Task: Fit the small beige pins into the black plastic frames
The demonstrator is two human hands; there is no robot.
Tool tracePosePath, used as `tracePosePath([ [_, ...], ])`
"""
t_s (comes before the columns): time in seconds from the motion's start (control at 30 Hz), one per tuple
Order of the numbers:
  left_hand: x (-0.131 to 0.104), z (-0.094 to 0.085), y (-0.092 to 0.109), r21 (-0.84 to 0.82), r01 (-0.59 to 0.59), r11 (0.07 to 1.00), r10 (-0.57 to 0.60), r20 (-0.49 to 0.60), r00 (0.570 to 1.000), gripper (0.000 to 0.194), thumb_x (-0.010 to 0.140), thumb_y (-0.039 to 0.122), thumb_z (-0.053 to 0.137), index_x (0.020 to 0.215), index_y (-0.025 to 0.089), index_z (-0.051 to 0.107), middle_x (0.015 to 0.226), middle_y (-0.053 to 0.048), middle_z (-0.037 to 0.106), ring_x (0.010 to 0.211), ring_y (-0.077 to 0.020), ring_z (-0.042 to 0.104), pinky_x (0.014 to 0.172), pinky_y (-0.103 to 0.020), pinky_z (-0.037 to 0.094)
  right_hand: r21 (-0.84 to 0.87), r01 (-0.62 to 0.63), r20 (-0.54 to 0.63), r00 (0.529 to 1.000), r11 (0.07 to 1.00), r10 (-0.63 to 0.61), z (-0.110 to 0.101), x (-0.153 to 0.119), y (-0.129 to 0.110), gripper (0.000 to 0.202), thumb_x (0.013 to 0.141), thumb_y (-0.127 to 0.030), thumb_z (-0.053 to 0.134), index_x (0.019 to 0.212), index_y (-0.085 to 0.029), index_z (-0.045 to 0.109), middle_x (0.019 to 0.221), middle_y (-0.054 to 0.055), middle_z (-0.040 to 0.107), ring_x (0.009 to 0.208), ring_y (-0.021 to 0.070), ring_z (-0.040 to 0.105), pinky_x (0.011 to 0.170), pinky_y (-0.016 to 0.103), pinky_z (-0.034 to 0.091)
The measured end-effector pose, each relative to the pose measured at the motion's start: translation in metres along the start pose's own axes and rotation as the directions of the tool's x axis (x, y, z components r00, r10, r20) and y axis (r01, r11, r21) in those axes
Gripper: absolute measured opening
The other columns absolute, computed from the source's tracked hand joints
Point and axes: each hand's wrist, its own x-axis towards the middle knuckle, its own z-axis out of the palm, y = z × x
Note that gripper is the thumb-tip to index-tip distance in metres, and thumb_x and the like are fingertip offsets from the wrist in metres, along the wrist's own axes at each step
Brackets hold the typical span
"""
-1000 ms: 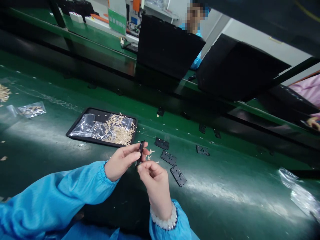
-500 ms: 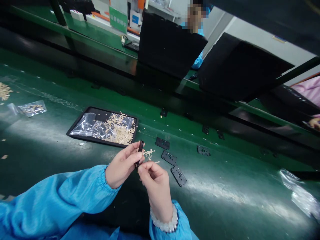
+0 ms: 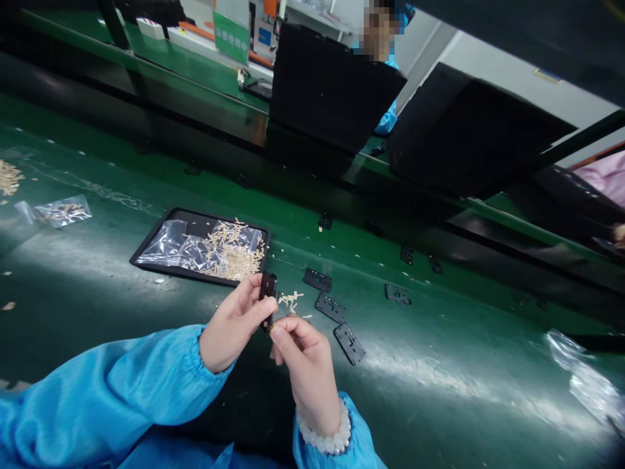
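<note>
My left hand (image 3: 237, 319) is closed around a thin black plastic plate (image 3: 268, 286), thumb across its face and fingers behind. The thumb and forefinger of my right hand (image 3: 303, 352) pinch together at the plate's lower end. Between those fingertips a tiny yellowish bit shows, too small to name. Just beyond the plate lies a small scatter of cream-coloured strips (image 3: 291, 299) on the green bench. Three black plates with cut-outs, one of them a slotted plate (image 3: 349, 344), lie to the right of my hands.
A black tray (image 3: 200, 216) holds clear bags and a heap of cream strips (image 3: 239, 257). Another clear bag (image 3: 63, 212) lies at left, crumpled plastic (image 3: 590, 384) at right. Dark panels (image 3: 332, 85) stand along the back, with a person (image 3: 388, 117) in blue behind.
My left hand has turned the black plate, so more of its flat face shows now. My right fingertips stay at its lower end, with a yellowish bit now visible there.
</note>
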Motion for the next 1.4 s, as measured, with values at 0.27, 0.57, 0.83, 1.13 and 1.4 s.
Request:
tracePosePath([
  [0.27, -0.003, -0.001, 0.002, 0.094, -0.071, 0.993, 0.075, -0.045, 0.996, 0.023, 0.071, 0.022, 0.072, 0.088, 0.018, 0.058, 0.073, 0.002, 0.056, 0.064, -0.0102, 0.049, 0.057, -0.02, 0.041, -0.407, 0.285, -0.076, 0.936, 0.868, -0.343, 0.002, -0.009, -0.006, 0.015, 0.083, -0.018, 0.055, 0.068, -0.019, 0.061, 0.06, -0.002, 0.05, 0.057, 0.0109, 0.048, 0.053, 0.022, 0.04],
  [0.57, -0.005, 0.006, 0.003, 0.098, -0.127, 0.987, 0.141, -0.154, 0.978, 0.023, 0.066, 0.022, 0.077, 0.082, 0.018, 0.061, 0.074, 0.002, 0.059, 0.07, -0.0096, 0.054, 0.064, -0.017, 0.045, -0.872, 0.448, 0.16, 0.645, 0.199, -0.747, 0.009, -0.019, 0.012, 0.022, 0.08, -0.004, 0.057, 0.1, -0.013, 0.062, 0.062, 0.005, 0.061, 0.057, 0.016, 0.054, 0.055, 0.031, 0.038],
  [0.83, 0.006, 0.005, 0.007, -0.257, 0.231, 0.938, -0.281, -0.179, 0.943, 0.015, 0.068, 0.015, 0.074, 0.069, 0.014, 0.059, 0.069, 0.001, 0.062, 0.056, -0.0081, 0.058, 0.051, -0.018, 0.049, -0.397, 0.395, -0.058, 0.89, 0.828, -0.453, -0.003, -0.006, 0.003, 0.013, 0.085, -0.016, 0.053, 0.084, -0.019, 0.065, 0.072, 0.003, 0.064, 0.061, 0.0128, 0.059, 0.056, 0.026, 0.047],
  [1.13, 0.009, 0.003, 0.001, -0.336, 0.406, 0.85, -0.468, -0.125, 0.875, 0.024, 0.084, 0.012, 0.055, 0.062, 0.009, 0.064, 0.06, -0.003, 0.064, 0.051, -0.0101, 0.06, 0.05, -0.021, 0.054, -0.059, 0.205, -0.092, 0.973, 0.977, -0.21, -0.004, 0.011, 0.011, 0.009, 0.079, -0.025, 0.062, 0.084, -0.019, 0.067, 0.076, 0.002, 0.062, 0.057, 0.0101, 0.054, 0.053, 0.025, 0.047],
  [1.4, 0.006, 0.005, 0.001, -0.367, 0.439, 0.82, -0.509, -0.116, 0.853, 0.026, 0.087, 0.01, 0.051, 0.063, 0.009, 0.062, 0.062, -0.003, 0.064, 0.051, -0.0074, 0.059, 0.047, -0.017, 0.052, -0.182, 0.323, -0.089, 0.935, 0.929, -0.343, -0.007, 0.013, 0.008, 0.005, 0.076, -0.018, 0.065, 0.076, -0.02, 0.069, 0.071, 0.001, 0.06, 0.066, 0.0134, 0.056, 0.058, 0.026, 0.046],
])
